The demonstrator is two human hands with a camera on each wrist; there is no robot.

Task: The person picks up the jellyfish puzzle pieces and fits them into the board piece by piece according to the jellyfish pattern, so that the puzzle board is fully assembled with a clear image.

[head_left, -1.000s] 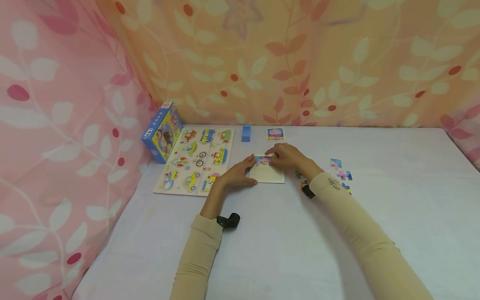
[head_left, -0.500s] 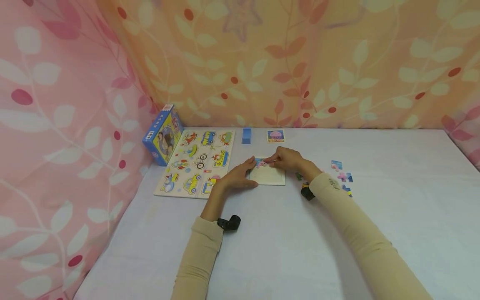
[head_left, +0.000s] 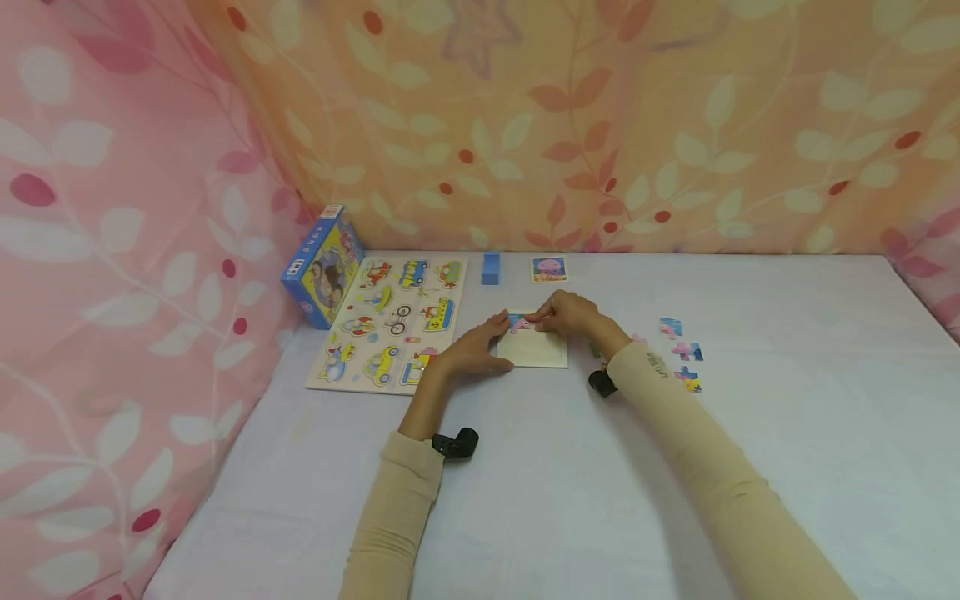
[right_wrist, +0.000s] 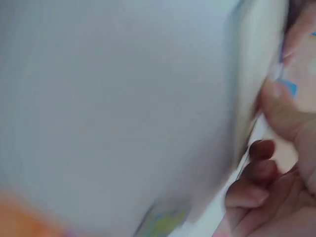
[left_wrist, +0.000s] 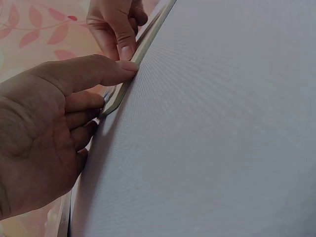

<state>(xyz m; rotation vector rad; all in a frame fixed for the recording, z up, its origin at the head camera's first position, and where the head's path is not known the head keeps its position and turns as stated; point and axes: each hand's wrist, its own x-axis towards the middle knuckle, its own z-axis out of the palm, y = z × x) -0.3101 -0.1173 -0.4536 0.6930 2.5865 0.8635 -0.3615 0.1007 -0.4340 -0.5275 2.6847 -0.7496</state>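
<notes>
A small cream puzzle tray (head_left: 534,353) lies on the table with joined pink-and-blue puzzle pieces (head_left: 517,322) at its upper left. My left hand (head_left: 474,350) holds the tray's left side, thumb at the near corner and fingers toward the far one. In the left wrist view the thumb (left_wrist: 126,69) sits on the tray's edge. My right hand (head_left: 572,313) bends over the tray's upper part, thumb and index finger pinching a puzzle piece mostly hidden beneath them. Blurred in the right wrist view, the right thumb (right_wrist: 277,101) is right at the tray rim (right_wrist: 254,59).
Loose puzzle pieces (head_left: 687,351) lie to the right, some partly behind the right forearm. A wooden vehicle puzzle board (head_left: 386,340) lies at left, beside an upright blue box (head_left: 321,271). Toward the back are a blue block (head_left: 491,269) and a square picture card (head_left: 550,269).
My right hand has shifted slightly left over the tray, its fingers drawing closer to the joined pieces. The left hand stays at the tray's left side.
</notes>
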